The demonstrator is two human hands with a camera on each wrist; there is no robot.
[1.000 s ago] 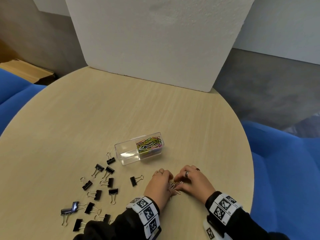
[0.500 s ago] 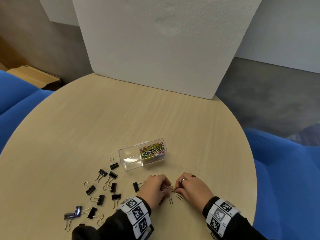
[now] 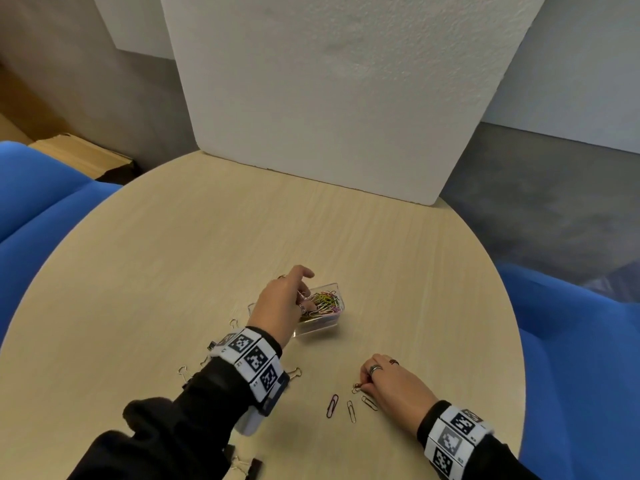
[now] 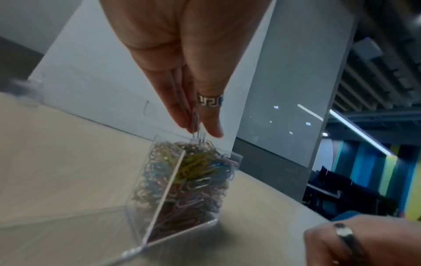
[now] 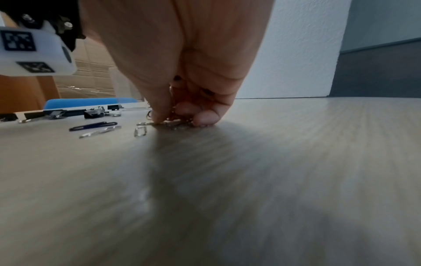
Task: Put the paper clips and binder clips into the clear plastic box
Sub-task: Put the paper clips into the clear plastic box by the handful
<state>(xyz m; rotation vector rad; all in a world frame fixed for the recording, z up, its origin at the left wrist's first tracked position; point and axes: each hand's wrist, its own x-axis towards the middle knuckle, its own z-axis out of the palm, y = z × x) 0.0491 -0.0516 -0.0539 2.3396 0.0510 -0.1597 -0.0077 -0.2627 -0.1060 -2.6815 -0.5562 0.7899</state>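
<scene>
The clear plastic box (image 3: 320, 328) sits mid-table, its right compartment heaped with coloured paper clips (image 4: 200, 167). My left hand (image 3: 304, 299) hovers over that compartment and pinches a few silver paper clips (image 4: 197, 124) between thumb and fingers, their ends just above the heap. My right hand (image 3: 360, 384) rests near the front edge, its fingers curled on a small cluster of paper clips (image 5: 168, 123) on the wood. Three loose paper clips (image 3: 332, 406) lie just left of it. Black binder clips (image 3: 294, 373) lie under and around my left forearm, mostly hidden.
A tall white foam board (image 3: 346, 98) stands across the back of the round wooden table (image 3: 415, 271). Blue seats (image 3: 571, 341) flank the table on both sides. A cardboard box (image 3: 79, 157) lies on the floor at the far left.
My left hand has left the spot beside the right hand and moved up over the box with paper clips in its pinch. The right hand stays low on the remaining clips.
</scene>
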